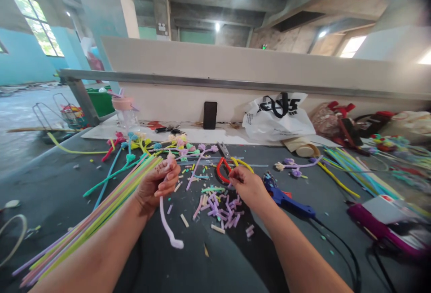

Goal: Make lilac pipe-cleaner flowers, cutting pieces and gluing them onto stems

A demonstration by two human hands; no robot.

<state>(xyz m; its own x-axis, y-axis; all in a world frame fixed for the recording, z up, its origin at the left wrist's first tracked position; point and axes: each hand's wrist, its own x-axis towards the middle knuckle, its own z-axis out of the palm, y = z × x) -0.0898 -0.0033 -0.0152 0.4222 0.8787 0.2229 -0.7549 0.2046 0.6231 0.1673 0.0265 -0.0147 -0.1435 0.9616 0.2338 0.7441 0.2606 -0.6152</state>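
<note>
My left hand point(160, 180) is closed round a pale lilac pipe cleaner point(164, 219), whose bent end hangs below the fingers. A fuzzy pinkish tip point(170, 159) shows above the thumb. My right hand point(247, 184) has its fingertips pinched together over a pile of short purple pipe-cleaner pieces point(224, 207); whatever is between them is too small to make out. Just behind those fingers lie scissors point(222, 167) with red handles, partly covered by a yellow pipe cleaner. A blue glue gun point(289, 201) rests to the right of my right hand.
Long coloured pipe cleaners point(111, 207) lie under my left forearm, with another bundle point(363, 169) at right. Finished-looking pipe-cleaner flowers point(144, 142) spread at the back left. Along the back stand a plastic cup point(126, 111), a black phone point(210, 115) and a white bag point(278, 120).
</note>
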